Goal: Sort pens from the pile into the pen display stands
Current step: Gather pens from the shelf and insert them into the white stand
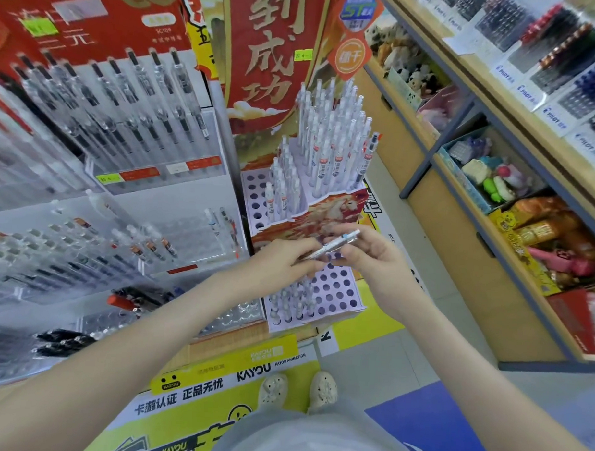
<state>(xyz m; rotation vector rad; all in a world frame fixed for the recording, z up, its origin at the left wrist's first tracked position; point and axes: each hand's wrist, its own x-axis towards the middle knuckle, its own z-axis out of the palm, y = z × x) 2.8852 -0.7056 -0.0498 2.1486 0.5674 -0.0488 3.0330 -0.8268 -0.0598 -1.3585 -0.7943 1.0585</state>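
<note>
Left hand (pixel 284 260) pinches the lower end of a clear gel pen (pixel 334 244); right hand (pixel 372 258) curls round its upper barrel. Judged light, rigid, smooth: grip mid-barrel. Beneath the fingers, the purple holed stand (pixel 341 296), part empty; beyond them, racked pens (pixel 325 148).

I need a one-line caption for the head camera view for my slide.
Left hand and right hand hold a pale pen over a partly filled lavender pen stand.
</note>
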